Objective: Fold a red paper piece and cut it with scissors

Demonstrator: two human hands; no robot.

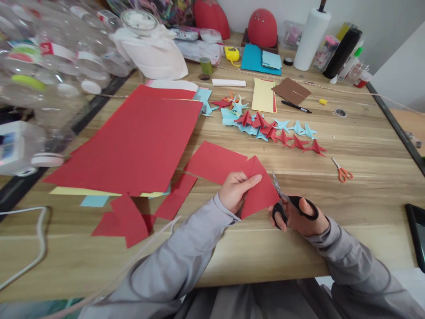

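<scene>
My left hand (236, 189) pinches a piece of red paper (260, 193), thumb on top, raised over the near part of the table. My right hand (300, 217) has its thumb and fingers through the black handles of a pair of scissors (279, 188). The scissor blades point up and away along the right edge of the paper; whether they touch it I cannot tell. Just beyond my left hand lies another red paper piece (215, 161). Several red strips (129, 219) lie to the left, beside a stack of large red sheets (139, 137).
Folded red paper cranes (299, 141) and light blue ones sit at the middle back. Small orange scissors (341, 170) lie to the right. A black pen (296, 106), brown paper (291, 91) and a yellow tape measure (232, 53) are farther back. Plastic bottles (59, 53) crowd the left.
</scene>
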